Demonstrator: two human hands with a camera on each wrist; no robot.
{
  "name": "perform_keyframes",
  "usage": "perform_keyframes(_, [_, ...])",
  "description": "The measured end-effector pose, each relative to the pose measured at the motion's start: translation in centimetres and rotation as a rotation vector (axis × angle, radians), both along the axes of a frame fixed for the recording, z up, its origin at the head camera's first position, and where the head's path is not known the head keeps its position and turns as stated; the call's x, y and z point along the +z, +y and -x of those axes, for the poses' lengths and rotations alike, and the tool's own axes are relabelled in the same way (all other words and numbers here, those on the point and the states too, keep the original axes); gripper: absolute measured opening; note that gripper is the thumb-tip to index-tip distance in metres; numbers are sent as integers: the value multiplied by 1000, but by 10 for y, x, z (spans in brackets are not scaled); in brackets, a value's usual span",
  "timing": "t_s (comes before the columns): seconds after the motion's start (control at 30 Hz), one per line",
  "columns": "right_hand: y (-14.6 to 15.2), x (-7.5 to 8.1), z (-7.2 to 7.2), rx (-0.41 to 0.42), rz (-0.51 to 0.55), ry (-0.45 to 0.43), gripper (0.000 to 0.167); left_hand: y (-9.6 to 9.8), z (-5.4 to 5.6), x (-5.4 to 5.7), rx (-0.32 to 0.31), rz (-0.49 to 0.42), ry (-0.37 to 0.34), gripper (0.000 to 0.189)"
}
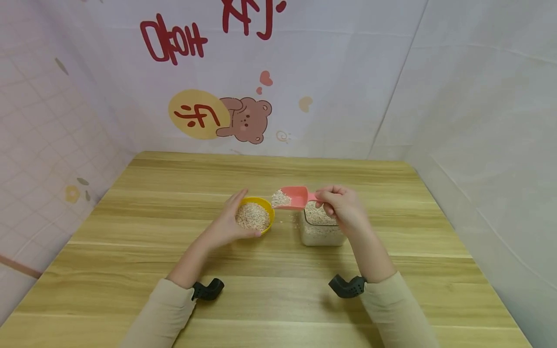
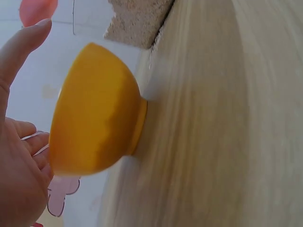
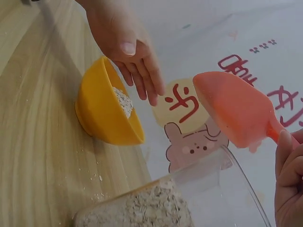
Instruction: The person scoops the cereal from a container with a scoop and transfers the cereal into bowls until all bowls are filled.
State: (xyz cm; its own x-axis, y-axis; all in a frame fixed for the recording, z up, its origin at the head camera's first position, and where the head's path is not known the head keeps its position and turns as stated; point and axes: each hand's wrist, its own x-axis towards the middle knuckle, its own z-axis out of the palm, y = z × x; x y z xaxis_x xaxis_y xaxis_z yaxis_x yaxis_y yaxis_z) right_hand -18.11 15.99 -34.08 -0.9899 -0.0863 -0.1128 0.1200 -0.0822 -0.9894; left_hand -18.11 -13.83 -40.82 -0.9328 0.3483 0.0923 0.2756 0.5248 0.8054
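My right hand point(image 1: 344, 205) grips the handle of a pink scoop point(image 1: 299, 197), which has oat flakes point(image 1: 280, 198) heaped toward its front lip. The scoop is raised between a yellow bowl point(image 2: 97, 111) and a clear square container point(image 1: 323, 236) of oats. Oats point(image 1: 252, 216) also fill much of the bowl, which stands upright on the table. Beside the bowl's left rim is my left hand point(image 1: 228, 220), its fingers extended and thumb spread apart from them. In the right wrist view, that hand point(image 3: 120, 40) hovers by the rim; whether its fingers touch the bowl is unclear.
Stray flakes point(image 3: 98, 182) lie on the wooden table point(image 1: 270, 299) between bowl and container. A printed cloth backdrop point(image 1: 339, 72) rises behind the table, with pale cloth at both sides. Each wrist bears a black device point(image 1: 208, 290).
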Motion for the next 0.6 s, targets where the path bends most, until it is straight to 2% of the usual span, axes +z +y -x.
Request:
perform_keyframes(0.17, [-13,6,8,34,-57,-3,12,-7,4,-4,9,25,-12,120])
perform_keyframes(0.37, [-26,11,19,46,-223,-4,16,-10,8,-9,13,42,-31,119])
perform_keyframes(0.6, [-40,9,26,104,-240,25,13,-11,10,-15,0,66,-35,118])
